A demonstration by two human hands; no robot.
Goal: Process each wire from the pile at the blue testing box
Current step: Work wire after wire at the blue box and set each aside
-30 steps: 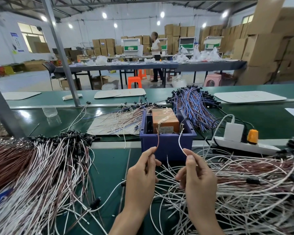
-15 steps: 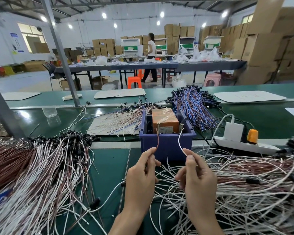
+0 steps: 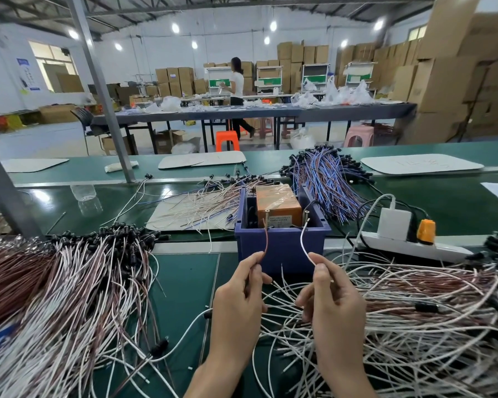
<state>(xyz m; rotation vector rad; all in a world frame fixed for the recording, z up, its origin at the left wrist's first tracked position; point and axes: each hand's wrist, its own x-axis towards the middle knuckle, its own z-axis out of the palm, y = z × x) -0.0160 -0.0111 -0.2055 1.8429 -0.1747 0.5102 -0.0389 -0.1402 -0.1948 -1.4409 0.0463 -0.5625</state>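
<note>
The blue testing box (image 3: 282,248) stands mid-table with an orange unit (image 3: 278,203) inside it. My left hand (image 3: 239,300) pinches a brown wire end (image 3: 266,239) whose tip touches the left metal contact on the box. My right hand (image 3: 334,305) pinches a white wire end (image 3: 304,239) that reaches the right contact. The wire's white lead (image 3: 184,337) loops down under my hands to the left. A loose pile of white and brown wires (image 3: 414,311) lies under and right of my hands.
A large bundle of white and brown wires (image 3: 55,297) with black ends fills the left. Behind the box lie a thin wire heap on a white board (image 3: 196,209) and a blue-purple bundle (image 3: 325,179). A white power strip (image 3: 408,245) sits right of the box. A grey post (image 3: 104,90) rises at left.
My hands and the two wire ends have stayed at the box contacts. A person in the background has walked to the left.
</note>
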